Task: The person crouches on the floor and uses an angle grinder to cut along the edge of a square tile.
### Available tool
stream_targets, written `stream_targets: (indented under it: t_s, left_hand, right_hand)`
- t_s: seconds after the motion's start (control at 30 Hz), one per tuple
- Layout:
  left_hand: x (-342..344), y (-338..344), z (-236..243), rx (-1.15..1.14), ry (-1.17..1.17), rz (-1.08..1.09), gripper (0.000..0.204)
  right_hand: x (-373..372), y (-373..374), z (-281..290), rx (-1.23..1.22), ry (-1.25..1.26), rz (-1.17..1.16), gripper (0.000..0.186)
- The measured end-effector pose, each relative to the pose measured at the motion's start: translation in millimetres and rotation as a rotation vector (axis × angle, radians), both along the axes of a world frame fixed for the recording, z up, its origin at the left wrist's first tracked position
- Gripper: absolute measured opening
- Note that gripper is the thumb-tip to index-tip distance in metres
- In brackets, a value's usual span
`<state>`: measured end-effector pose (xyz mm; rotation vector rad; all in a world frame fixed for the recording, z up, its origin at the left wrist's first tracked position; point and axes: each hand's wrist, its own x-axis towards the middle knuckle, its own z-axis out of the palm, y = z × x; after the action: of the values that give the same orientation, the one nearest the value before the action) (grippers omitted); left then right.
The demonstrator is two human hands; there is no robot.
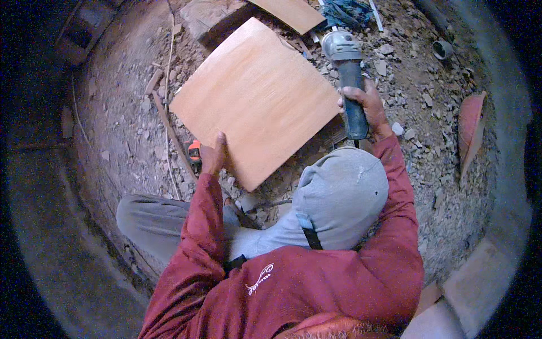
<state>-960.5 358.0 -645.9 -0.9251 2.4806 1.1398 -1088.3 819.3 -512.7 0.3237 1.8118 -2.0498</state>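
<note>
The person's right hand [368, 104] wraps closed around the dark blue body of a grey-headed angle grinder [351, 76], right of a square peach-coloured tile [254, 104]. The left hand [211, 158] grips the tile's near left edge, thumb on top, other fingers hidden. An orange-and-black tape measure [193, 151] lies just left of that hand, on rubble-strewn ground [435, 135].

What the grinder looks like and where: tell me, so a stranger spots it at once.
Above the middle is a large tan panel. At its right corner, the right hand holds the grinder, a long tool. Its dark blue-green body and grey metal head set it apart from panel and rubble.
</note>
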Motion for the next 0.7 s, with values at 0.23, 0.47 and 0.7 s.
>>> stream_targets:
  t_s: [0.23, 0.47, 0.7]
  left_hand:
    - [-78.2, -22.4, 122.5, -0.415, -0.225, -0.365, 0.059]
    - [-196.3, -74.2, 47.4, -0.332, 0.233, -0.362, 0.067]
    - [-170.8, -31.0, 37.6, -0.372, 0.079, -0.225, 0.069]
  right_hand:
    - [5.2, 5.2, 11.3, -0.222, 0.013, -0.067, 0.041]
    - [11.4, -7.1, 22.6, -0.348, -0.031, -0.134, 0.046]
    - [2.4, 6.8, 51.0, -0.288, -0.19, -0.092, 0.047]
